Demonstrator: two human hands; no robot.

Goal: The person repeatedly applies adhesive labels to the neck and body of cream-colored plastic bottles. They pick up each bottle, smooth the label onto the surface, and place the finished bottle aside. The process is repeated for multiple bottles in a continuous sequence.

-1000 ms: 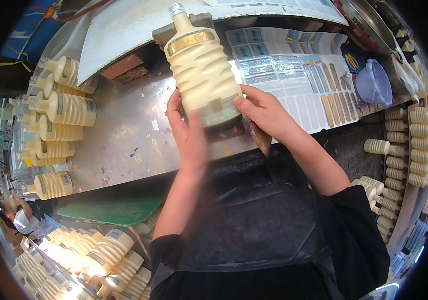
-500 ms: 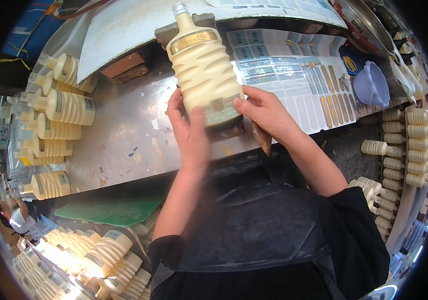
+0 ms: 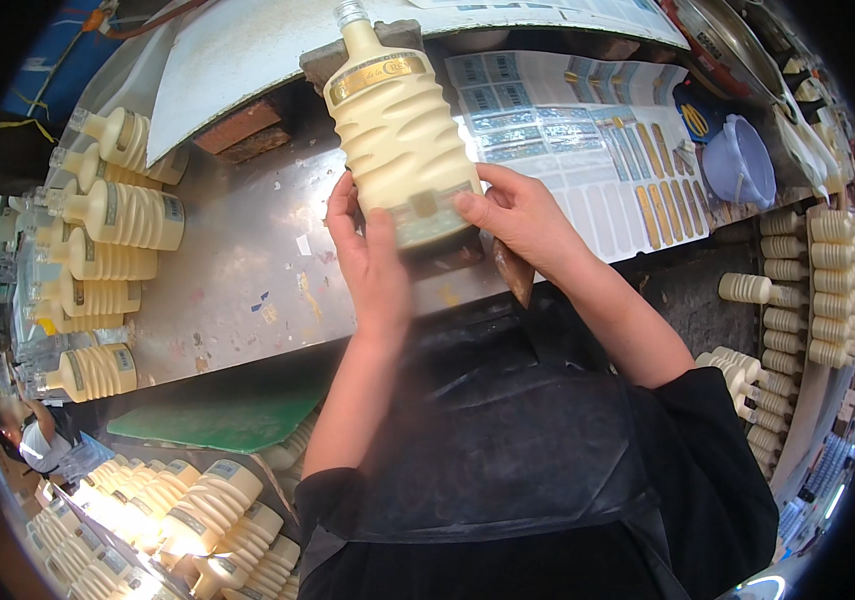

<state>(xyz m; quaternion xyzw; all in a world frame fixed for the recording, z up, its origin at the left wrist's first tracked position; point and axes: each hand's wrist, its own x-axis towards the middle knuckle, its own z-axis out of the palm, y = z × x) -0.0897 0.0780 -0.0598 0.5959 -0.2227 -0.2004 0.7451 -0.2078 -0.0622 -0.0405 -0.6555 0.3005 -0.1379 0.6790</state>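
A cream-coloured bottle with wavy ridges, a clear neck and a gold band on its shoulder lies tilted away from me. Its neck end rests over a grey block. Near its base runs a pale, partly see-through label. My left hand grips the lower left side, thumb on the front. On the lower right side sits my right hand, its thumb pressed on the label's edge and its fingers behind the bottle. Below that hand juts a brown pointed piece, of a kind I cannot make out.
Sheets of gold and blue labels lie right of the bottle, beside a lilac bucket. Several cream bottles line the metal table's left edge. More bottles stand lower left, near a green board, and at the right.
The whole view has shifted slightly left and up. Both hands keep nearly the same hold on the bottle, and the lettering on its gold band shows with less glare.
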